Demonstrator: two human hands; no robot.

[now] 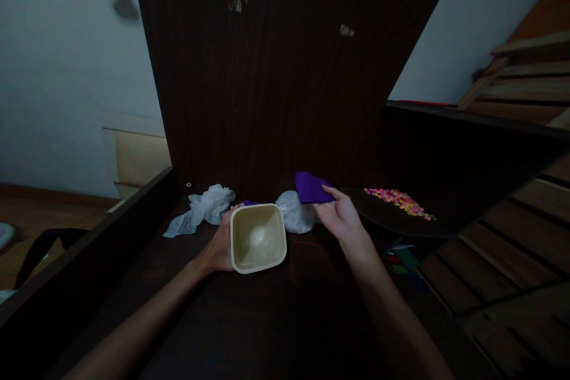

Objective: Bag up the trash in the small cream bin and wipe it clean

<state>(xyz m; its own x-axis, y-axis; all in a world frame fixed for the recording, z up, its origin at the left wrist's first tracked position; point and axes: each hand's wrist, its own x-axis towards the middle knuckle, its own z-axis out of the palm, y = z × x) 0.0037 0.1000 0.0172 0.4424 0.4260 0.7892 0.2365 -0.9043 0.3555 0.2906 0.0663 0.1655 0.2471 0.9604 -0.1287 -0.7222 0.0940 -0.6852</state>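
My left hand (221, 243) grips a cream plastic container (258, 240) by its left side, tilted so its bare inside faces me. A folded purple cloth (310, 187) is pinched between the thumb and fingers of my right hand (339, 212), to the right of the container and a little higher. Behind the container, a white plastic bag (295, 214) with something bundled in it rests on the dark surface, partly covered by the cloth. A square lid with an orange-brown rim (312, 266) lies flat between my forearms. A bit of purple material (252, 202) peeks out behind the container's rim.
Crumpled white plastic (202, 209) lies at the back left. To the right, a dark tray-like surface (378, 208) bears many small pink and yellow pieces (398, 201). A tall dark wooden panel (276, 71) stands behind, and a raised edge (89, 249) runs along the left.
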